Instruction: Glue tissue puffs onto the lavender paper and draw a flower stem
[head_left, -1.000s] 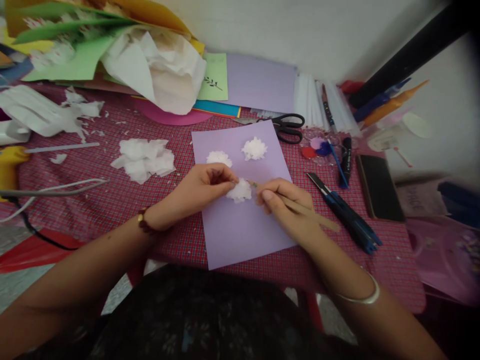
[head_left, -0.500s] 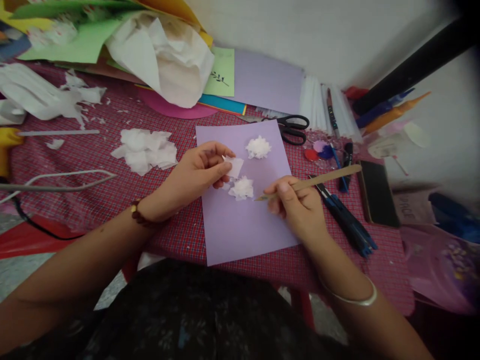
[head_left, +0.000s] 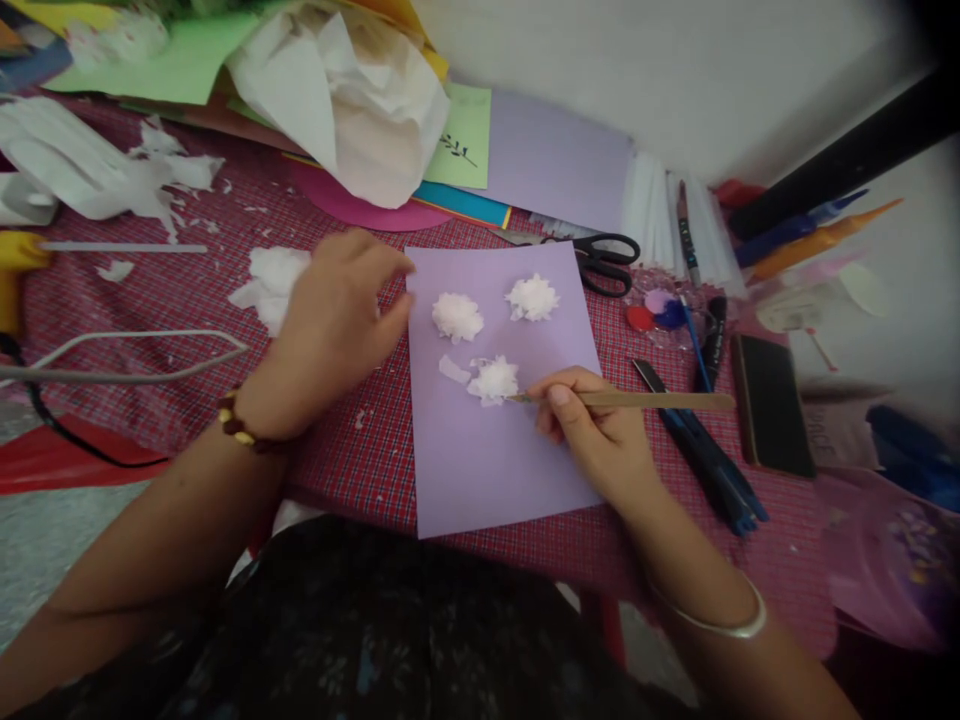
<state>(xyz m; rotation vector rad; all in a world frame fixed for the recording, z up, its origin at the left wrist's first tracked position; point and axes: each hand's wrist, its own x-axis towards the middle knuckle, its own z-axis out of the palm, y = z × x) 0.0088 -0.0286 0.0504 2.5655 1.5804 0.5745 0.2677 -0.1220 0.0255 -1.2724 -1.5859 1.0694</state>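
Observation:
A purple sheet [head_left: 480, 470] lies on the checked cloth, with three white ruffled paper flowers on it, the lowest one [head_left: 495, 380] near the middle. A small white paper piece [head_left: 454, 369] lies just left of that flower. My right hand [head_left: 592, 425] pinches a thin wooden stick [head_left: 660, 400], its tip touching the lower flower's right edge. My left hand [head_left: 337, 310], slightly blurred, is left of the sheet with thumb and fingers apart and nothing visible between them. It partly covers a pile of white paper pieces [head_left: 274, 280].
Black-handled scissors [head_left: 607, 262] lie behind the sheet, and a dark blue cutter [head_left: 705, 450] lies right of it. A yellow glue gun [head_left: 19, 260] is at the far left. Crumpled white paper [head_left: 382, 110] and coloured sheets are at the back.
My left hand has moved left, away from the flowers, uncovering the upper-left flower and leaving the small piece on the sheet. The stick in my right hand has tilted flatter, its tip now at the flower.

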